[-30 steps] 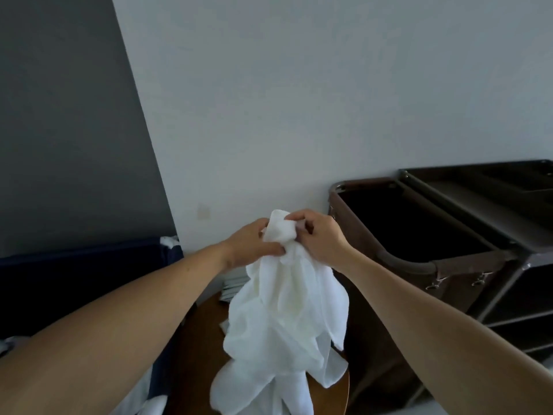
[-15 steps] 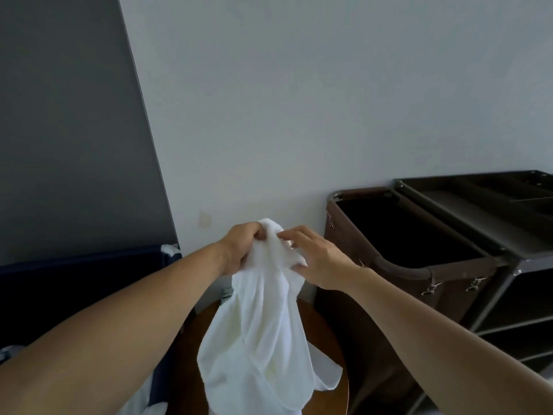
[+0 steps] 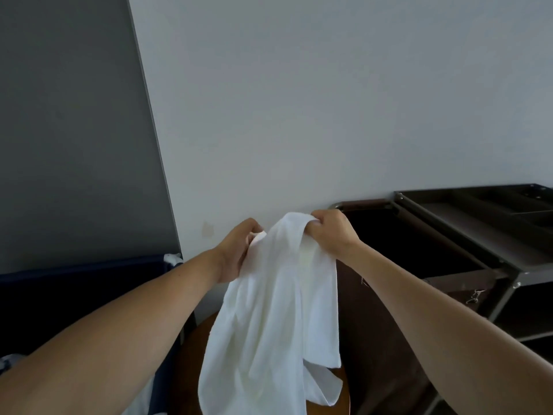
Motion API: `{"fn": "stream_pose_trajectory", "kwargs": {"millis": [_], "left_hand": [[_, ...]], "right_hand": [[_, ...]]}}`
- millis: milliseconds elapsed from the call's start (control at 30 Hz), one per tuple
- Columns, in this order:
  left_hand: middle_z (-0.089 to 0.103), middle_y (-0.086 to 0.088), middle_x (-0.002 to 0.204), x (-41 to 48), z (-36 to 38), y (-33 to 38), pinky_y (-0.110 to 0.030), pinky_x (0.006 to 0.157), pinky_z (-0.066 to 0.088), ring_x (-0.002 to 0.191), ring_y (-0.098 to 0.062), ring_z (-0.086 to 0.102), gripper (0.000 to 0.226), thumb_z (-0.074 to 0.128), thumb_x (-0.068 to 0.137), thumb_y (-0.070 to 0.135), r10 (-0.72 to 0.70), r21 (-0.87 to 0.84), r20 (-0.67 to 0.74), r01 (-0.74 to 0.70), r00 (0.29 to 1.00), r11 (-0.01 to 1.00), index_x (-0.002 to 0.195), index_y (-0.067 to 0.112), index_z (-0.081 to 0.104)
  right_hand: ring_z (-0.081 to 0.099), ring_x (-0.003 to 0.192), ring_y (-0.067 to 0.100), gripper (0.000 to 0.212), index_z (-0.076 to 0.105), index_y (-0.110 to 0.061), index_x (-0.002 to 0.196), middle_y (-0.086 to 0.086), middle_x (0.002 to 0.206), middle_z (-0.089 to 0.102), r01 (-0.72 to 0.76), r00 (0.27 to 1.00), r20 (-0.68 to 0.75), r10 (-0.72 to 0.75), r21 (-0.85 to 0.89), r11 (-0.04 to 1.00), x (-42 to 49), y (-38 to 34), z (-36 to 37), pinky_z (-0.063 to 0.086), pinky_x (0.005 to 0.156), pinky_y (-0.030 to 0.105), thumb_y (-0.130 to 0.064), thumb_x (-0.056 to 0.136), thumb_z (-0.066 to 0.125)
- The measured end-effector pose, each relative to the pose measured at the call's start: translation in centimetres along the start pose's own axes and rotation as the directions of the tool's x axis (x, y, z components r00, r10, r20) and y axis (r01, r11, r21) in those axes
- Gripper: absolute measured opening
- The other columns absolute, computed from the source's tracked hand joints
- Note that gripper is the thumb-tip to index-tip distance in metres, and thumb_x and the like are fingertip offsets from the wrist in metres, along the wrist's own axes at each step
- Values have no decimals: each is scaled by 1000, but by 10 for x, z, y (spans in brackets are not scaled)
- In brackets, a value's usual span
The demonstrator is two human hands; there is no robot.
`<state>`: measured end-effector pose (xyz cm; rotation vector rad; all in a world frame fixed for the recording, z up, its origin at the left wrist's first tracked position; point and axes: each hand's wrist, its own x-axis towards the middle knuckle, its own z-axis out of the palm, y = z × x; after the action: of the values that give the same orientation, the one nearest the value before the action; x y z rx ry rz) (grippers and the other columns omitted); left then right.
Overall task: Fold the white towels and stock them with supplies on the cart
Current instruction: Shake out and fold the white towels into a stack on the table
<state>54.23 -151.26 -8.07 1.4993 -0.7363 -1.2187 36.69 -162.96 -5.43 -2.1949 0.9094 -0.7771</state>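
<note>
Two bare forearms come in from 7 and 5 o'clock. One white towel [image 3: 275,310] hangs between them at 6 o'clock, loose and unfolded. Its tail drapes over one round brown table [image 3: 188,372] below. The left hand [image 3: 236,253] has its fingers curled round the towel's upper edge. The right hand [image 3: 332,232], just beside it, grips a bunched fold at the very top.

At 8 o'clock stands one dark blue bin [image 3: 89,283], with a scrap of white cloth [image 3: 173,258] showing at its far corner. One cart [image 3: 505,292] stands at 3 to 4 o'clock. It carries one brown bag [image 3: 386,330], open-mouthed and too dark inside to tell its contents. The cart's top tray [image 3: 466,211], beyond the bag, is split into compartments, equally dark. Behind everything is a pale wall [image 3: 299,115].
</note>
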Motion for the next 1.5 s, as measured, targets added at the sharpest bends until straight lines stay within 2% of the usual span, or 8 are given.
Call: {"fn": "stream_pose_trajectory", "kwargs": {"millis": [167,300,500,600,867,1233,1400,1500], "left_hand": [[72,-16,97,4,6,-12,-46,85,58,87,-34,69,20,59,91,12,-10,201,-177,46,984,978,100,-3,69],[50,-10,79,4,10,-2,-34,63,38,70,-24,46,16,44,90,2,116,310,-280,-24,953,950,77,7,52],[52,-4,75,-7,6,44,-25,57,42,64,-20,50,14,52,97,14,279,71,-328,-271,903,960,84,15,57],[54,-6,83,-17,12,66,-29,69,46,72,-20,55,14,50,99,17,354,80,-258,-345,899,935,88,13,57],[64,-1,93,-20,37,36,-36,81,48,85,-17,60,22,61,86,35,292,269,24,-288,956,919,99,17,59],[66,-20,125,-15,19,23,-48,103,50,117,-36,63,33,67,95,15,214,283,238,-278,948,918,126,4,63],[72,-18,113,-11,13,31,-40,88,58,99,-30,70,24,61,95,2,277,246,133,-302,952,921,118,2,67],[71,-17,99,-7,1,35,-40,83,55,91,-30,66,20,55,93,-1,316,179,-36,-305,948,936,107,-2,69]], "right_hand": [[34,54,17,40,35,-19,56,-9,51,35,-75,997,26,75,18,997,0,9,2,26,54,30,-29,89,55],[35,61,19,24,42,-15,69,0,65,38,-66,998,24,63,170,983,-3,4,2,28,58,31,-19,91,50],[53,62,16,12,63,-20,76,-3,71,59,-75,985,154,74,1,997,-6,-1,1,40,51,23,-26,84,67],[56,64,13,27,55,-25,62,-10,63,59,46,995,101,-18,-283,958,-1,-10,-2,39,53,26,-36,77,75],[60,71,14,31,55,-31,65,-11,70,62,44,998,-36,-60,-355,934,9,-30,-5,37,52,26,-53,63,76],[57,58,6,34,63,-25,62,-13,59,62,-41,997,68,47,-93,995,12,3,-2,43,51,23,-47,62,89],[59,60,-1,25,68,-28,70,-15,63,64,-17,982,187,-4,112,994,11,15,-9,45,54,16,-44,67,87],[61,72,11,26,69,-17,76,-2,72,66,-92,934,348,82,11,996,9,37,-17,48,69,27,-40,81,79]]}}
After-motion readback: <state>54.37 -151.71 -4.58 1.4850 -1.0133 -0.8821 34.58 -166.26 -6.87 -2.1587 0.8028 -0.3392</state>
